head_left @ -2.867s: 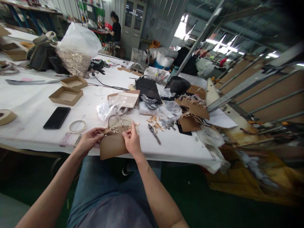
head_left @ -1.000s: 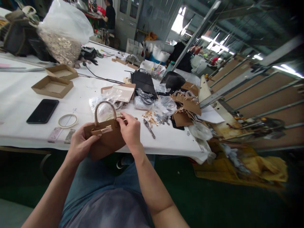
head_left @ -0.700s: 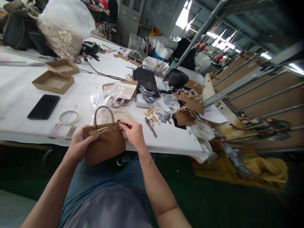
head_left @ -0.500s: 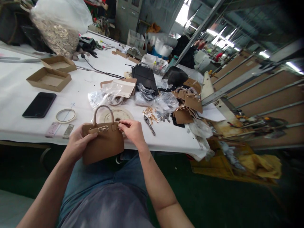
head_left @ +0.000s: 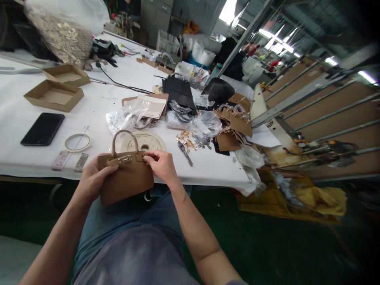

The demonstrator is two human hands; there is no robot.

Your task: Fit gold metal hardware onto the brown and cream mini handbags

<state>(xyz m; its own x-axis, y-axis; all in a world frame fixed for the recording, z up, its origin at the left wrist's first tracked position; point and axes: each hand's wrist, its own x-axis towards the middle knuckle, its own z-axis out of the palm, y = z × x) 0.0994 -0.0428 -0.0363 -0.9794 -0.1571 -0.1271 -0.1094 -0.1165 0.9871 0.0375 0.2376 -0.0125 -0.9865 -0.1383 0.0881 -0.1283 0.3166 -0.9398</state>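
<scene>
I hold a small tan handbag (head_left: 126, 180) upright over my lap at the near edge of the white table (head_left: 97, 114). Its looped handle (head_left: 123, 136) stands up and a gold clasp (head_left: 122, 159) runs across its top. My left hand (head_left: 94, 178) grips the bag's left side, thumb near the clasp. My right hand (head_left: 160, 164) pinches the bag's upper right corner beside the clasp. Pliers (head_left: 185, 153) and a heap of small gold fittings (head_left: 187, 139) lie just right of my right hand.
A black phone (head_left: 43, 128), a tape ring (head_left: 77, 142) and two open cardboard trays (head_left: 53, 94) lie at the left. Plastic bags, black pieces and tan bag panels (head_left: 234, 128) crowd the middle and right. A big clear sack of metal parts (head_left: 63, 27) stands far left.
The bag has turned from lying with its strap side up to standing upright with the handle raised. Both hands shifted slightly left and lower with it; my right fingers stay at the clasp end.
</scene>
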